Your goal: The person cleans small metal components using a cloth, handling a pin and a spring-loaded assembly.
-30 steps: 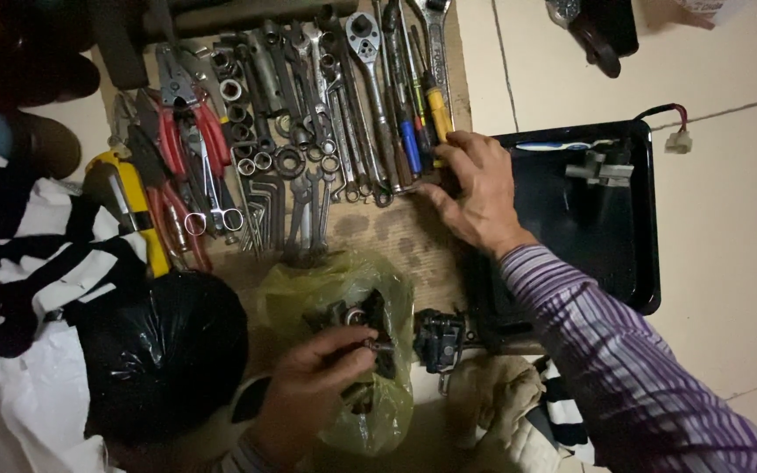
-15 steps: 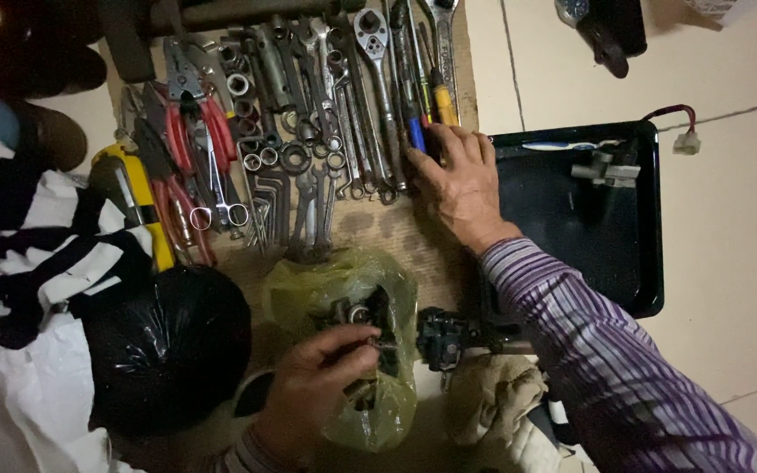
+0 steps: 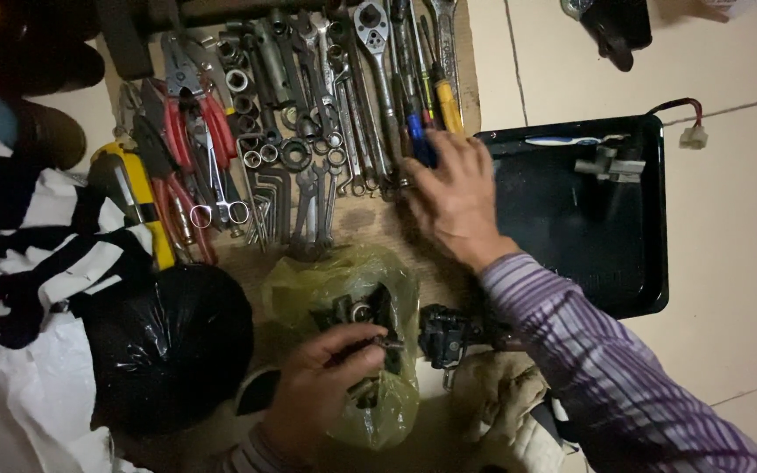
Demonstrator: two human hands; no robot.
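Note:
My right hand [image 3: 453, 197] lies palm down over the row of tools on a wooden board [image 3: 370, 219], its fingers on the blue-handled screwdriver [image 3: 419, 140] beside a yellow-handled one [image 3: 449, 105]. Whether the fingers grip the screwdriver is hidden. My left hand [image 3: 321, 385] reaches into a yellowish clear plastic bag [image 3: 335, 285] and its fingers close on dark metal parts [image 3: 365, 320] inside it. A small black mechanical part [image 3: 444, 337] sits between the bag and my right forearm.
Several wrenches, a ratchet [image 3: 377, 44], sockets and red-handled pliers [image 3: 190, 158] cover the board. A black tray [image 3: 606, 219] with small fittings lies at the right on floor tiles. A black plastic bag [image 3: 164, 346], striped cloth [image 3: 37, 236], a tan rag [image 3: 497, 394].
My right hand has slid left along the tool row onto the blue-handled screwdriver. My left hand has stayed in the plastic bag, shifting a little among the parts.

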